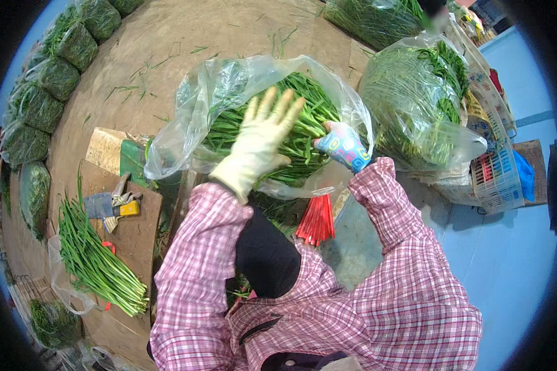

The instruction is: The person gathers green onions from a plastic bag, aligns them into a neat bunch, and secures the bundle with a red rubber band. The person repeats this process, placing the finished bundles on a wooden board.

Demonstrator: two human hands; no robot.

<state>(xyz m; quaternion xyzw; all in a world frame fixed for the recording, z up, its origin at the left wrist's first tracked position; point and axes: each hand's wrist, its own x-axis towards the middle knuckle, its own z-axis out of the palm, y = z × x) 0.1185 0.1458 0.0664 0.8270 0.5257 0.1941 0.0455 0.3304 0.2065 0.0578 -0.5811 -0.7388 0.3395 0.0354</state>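
Before me a clear plastic bag (192, 120) lies with its mouth spread wide, full of long chive-like greens (313, 95). My left hand (263, 134), in a cream rubber glove, rests flat on top of the greens with its fingers apart. On the right side of the bag's mouth, my right hand (344, 144) touches the pale stalk ends. It wears a blue patterned glove that leaves the fingertips bare. Some of its fingers are hidden among the stalks, so its grip is unclear. Red strips (316, 220) hang in a bundle below the bag.
At left, a loose bunch of greens (104, 259) lies on a brown board (139, 241), near a broad blade with a yellow handle (130, 208). Filled bags (39, 109) line the far left. Another stuffed bag (408, 102) stands right, beside a white plastic basket (496, 171).
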